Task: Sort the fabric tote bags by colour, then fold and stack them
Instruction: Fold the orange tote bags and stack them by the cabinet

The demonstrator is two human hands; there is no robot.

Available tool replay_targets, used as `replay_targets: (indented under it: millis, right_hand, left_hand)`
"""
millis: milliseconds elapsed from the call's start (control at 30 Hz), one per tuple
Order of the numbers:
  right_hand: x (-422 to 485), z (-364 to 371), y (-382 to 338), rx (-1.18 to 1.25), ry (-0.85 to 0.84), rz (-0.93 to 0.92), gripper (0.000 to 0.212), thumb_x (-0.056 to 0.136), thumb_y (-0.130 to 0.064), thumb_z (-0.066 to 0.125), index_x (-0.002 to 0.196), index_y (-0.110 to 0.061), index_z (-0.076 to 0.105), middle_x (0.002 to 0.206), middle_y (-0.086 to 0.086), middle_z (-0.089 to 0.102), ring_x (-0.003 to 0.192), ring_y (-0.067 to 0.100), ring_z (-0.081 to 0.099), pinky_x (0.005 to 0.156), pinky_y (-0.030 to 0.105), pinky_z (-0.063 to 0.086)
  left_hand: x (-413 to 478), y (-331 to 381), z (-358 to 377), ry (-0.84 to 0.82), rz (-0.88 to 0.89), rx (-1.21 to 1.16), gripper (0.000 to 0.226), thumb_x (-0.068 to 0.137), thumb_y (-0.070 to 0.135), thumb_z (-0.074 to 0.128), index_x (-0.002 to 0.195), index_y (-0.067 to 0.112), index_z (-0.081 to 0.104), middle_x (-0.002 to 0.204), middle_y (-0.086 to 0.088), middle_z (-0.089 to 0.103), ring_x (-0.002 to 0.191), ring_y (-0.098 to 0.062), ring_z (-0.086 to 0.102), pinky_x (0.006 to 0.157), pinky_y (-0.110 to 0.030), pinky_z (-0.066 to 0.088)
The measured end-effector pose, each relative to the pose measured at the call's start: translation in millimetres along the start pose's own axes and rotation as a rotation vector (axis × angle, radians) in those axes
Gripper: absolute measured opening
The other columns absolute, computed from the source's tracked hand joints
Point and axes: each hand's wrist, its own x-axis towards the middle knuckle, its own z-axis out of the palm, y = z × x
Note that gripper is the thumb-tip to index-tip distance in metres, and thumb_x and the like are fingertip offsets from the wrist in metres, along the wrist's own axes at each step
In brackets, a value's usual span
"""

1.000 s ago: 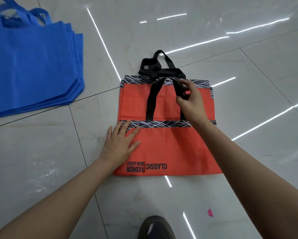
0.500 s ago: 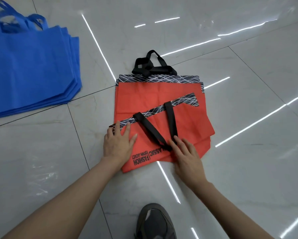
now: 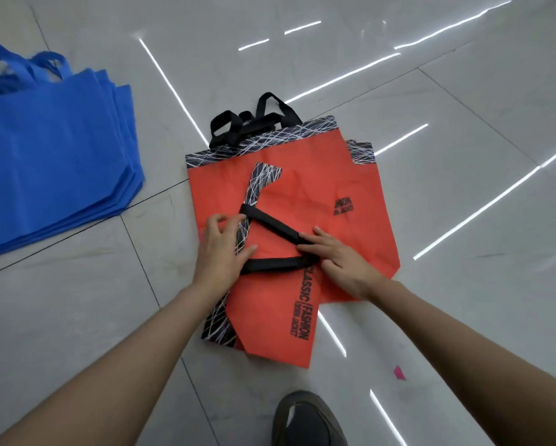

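Orange tote (image 3: 270, 317), mouth leftward, lengthwise near-far

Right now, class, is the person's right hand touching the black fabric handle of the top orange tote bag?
Touching. In the head view the right hand lays straight fingers on the bend of the black fabric handle, no gap.

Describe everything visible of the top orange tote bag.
An orange fabric tote bag, creased and folded askew, lies on another orange bag on the tiled floor. It has a black-and-white scribble-pattern band, a black strap handle looped across it, and black CLASSIC FASHION print. The left hand touches the band with bent fingers; the right hand presses flat on the handle.
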Motion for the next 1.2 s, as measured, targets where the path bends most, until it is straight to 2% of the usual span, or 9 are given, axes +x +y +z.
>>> replay_targets:
  millis: [100,200,333,533,667,800,933,1100,1200]
  right_hand:
    - [10.4,7.0,-8.4,-0.201,0.104,-0.001,0.058,0.088,-0.048,0.031,0.132,-0.018,0.055,0.150,0.000,0.036,0.144,0.019,0.019,0.117,0.037,0.010]
    - [9.9,25.0,-15.2,-0.562,0.155,-0.222,0.046,0.085,-0.029,0.037,0.123,-0.020,0.062,0.142,0.001,0.048,0.135,0.028,0.040,0.108,0.050,0.025]
    - [-9.2,33.2,2.5,-0.621,0.142,-0.280,0.052,0.081,-0.019,0.038,0.130,-0.018,0.056,0.135,0.000,0.055,0.132,0.027,0.041,0.110,0.043,0.020]
    - [-28.6,22.2,15.1,-0.262,-0.004,-0.103,0.077,0.073,-0.024,0.030,0.149,-0.029,0.019,0.156,-0.013,0.014,0.145,0.015,0.010,0.117,0.038,0.011]
    - [-22.1,20.3,25.0,-0.294,0.001,-0.131,0.069,0.085,-0.031,0.038,0.150,-0.027,0.016,0.155,-0.013,0.015,0.144,0.015,0.016,0.115,0.043,0.023]
    - [-13.4,24.8,16.5,-0.204,0.166,-0.111,0.057,0.089,-0.036,0.037,0.143,-0.018,0.038,0.148,-0.003,0.037,0.133,0.015,0.032,0.110,0.037,0.030]
    - [-14.0,15.8,-6.9,0.252,0.248,0.071,0.054,0.077,-0.032,0.053,0.128,-0.016,0.057,0.124,-0.003,0.053,0.115,0.012,0.048,0.100,0.010,0.031]
    - [15.3,8.3,-12.9,0.426,0.432,0.235,0.031,0.086,-0.041,0.058,0.088,-0.011,0.065,0.086,0.003,0.070,0.077,0.014,0.061,0.077,0.046,0.049]
    - [32.0,10.6,-19.3,0.446,0.551,0.342,0.045,0.087,-0.046,0.060,0.066,-0.008,0.046,0.059,0.006,0.051,0.058,0.011,0.042,0.058,0.043,0.039]
  left_hand:
    - [-12.4,-17.1,18.5,-0.027,0.397,0.399,0.043,0.088,0.041,0.044,0.124,0.024,0.060,0.141,-0.006,0.047,0.126,-0.033,0.048,0.096,-0.053,0.040]
    - [-22.4,-20.9,29.2,-0.122,0.285,0.473,0.051,0.090,0.046,0.030,0.128,0.025,0.056,0.138,-0.001,0.052,0.124,-0.032,0.050,0.091,-0.053,0.044]
    - [-22.9,-21.1,28.7,-0.152,0.221,0.456,0.057,0.091,0.051,0.023,0.134,0.025,0.050,0.144,-0.001,0.044,0.130,-0.032,0.043,0.096,-0.046,0.039]
    - [-18.8,-26.8,19.9,-0.199,0.236,0.311,0.073,0.084,0.055,0.000,0.143,0.031,0.035,0.153,0.011,0.023,0.143,-0.018,0.017,0.109,-0.036,0.019]
    - [-12.9,-49.2,4.8,-0.202,0.297,-0.008,0.047,0.091,0.012,0.038,0.138,0.012,0.044,0.144,0.000,0.040,0.138,-0.017,0.029,0.111,-0.024,0.021]
    - [-6.1,-74.2,-5.7,-0.266,0.387,0.039,0.085,0.063,-0.027,0.044,0.139,0.009,0.040,0.139,0.005,0.035,0.130,0.002,0.025,0.108,-0.011,0.020]
    - [-5.6,-73.9,-7.0,-0.192,0.392,-0.056,0.056,0.078,-0.007,0.050,0.131,0.008,0.052,0.133,-0.005,0.053,0.128,-0.013,0.043,0.105,-0.015,0.027]
    - [-8.4,-41.4,-12.2,-0.130,0.057,-0.357,0.039,0.071,0.060,0.057,0.090,0.028,0.068,0.090,0.005,0.069,0.089,-0.014,0.062,0.077,-0.032,0.046]
    - [0.2,-37.9,-1.5,-0.036,-0.159,-0.489,0.057,0.064,0.074,0.054,0.087,0.024,0.070,0.085,0.008,0.070,0.086,-0.014,0.064,0.084,-0.039,0.048]
